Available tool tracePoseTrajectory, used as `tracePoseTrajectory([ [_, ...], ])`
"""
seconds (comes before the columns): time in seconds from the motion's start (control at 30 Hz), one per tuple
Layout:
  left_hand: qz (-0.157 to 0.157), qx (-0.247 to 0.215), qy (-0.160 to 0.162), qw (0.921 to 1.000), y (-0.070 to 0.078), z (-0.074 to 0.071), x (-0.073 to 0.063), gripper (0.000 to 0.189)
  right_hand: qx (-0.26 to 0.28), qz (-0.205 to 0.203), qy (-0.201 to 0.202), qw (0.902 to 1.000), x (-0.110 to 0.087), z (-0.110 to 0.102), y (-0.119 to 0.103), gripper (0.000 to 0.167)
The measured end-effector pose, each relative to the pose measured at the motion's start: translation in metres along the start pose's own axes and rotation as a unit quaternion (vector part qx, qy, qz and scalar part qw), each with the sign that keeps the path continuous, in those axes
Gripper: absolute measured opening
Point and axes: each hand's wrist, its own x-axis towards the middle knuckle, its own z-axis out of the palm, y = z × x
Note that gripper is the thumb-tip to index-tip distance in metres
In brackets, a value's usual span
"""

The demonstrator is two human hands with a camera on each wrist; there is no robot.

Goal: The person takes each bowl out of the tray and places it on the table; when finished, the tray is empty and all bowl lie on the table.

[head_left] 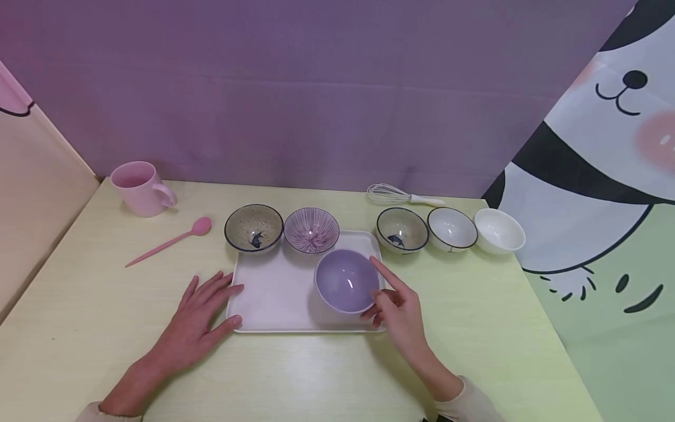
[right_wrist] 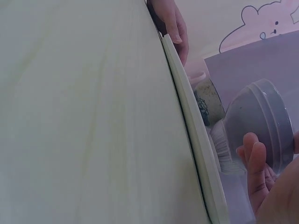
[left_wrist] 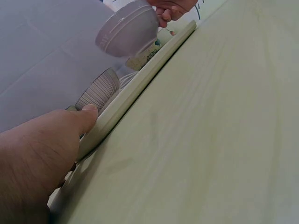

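Note:
A plain purple bowl (head_left: pixel 345 282) is held by my right hand (head_left: pixel 402 313) at its right side, index finger along the rim. The left wrist view shows that bowl (left_wrist: pixel 131 30) raised above the white rectangular tray (head_left: pixel 274 302). My left hand (head_left: pixel 197 325) rests at the tray's left edge with fingers spread and fairly straight. Behind the held bowl, a purple-striped bowl (head_left: pixel 312 231) sits at the tray's back edge. To its left is a speckled bowl (head_left: pixel 253 227) with a dark fish in it, overlapping the tray's back left corner.
Right of the tray stand a second fish bowl (head_left: pixel 402 230), a dark-rimmed white bowl (head_left: pixel 452 228) and a plain white bowl (head_left: pixel 500 231) in a row. A whisk (head_left: pixel 406 196) lies behind them. A pink mug (head_left: pixel 141 190) and pink spoon (head_left: pixel 174 240) are at the left.

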Motion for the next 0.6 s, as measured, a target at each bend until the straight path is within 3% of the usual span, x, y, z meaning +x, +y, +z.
tracePoseTrajectory([
  [0.37,-0.001,0.002,-0.001,1.0,-0.001,0.001,0.0,0.052,0.01,-0.016,0.031,0.9994,-0.001,-0.033,0.003,0.065],
  [0.6,0.002,0.004,0.003,1.0,-0.002,0.001,0.0,0.053,0.01,0.006,0.06,0.9981,-0.001,-0.055,0.005,0.063],
])
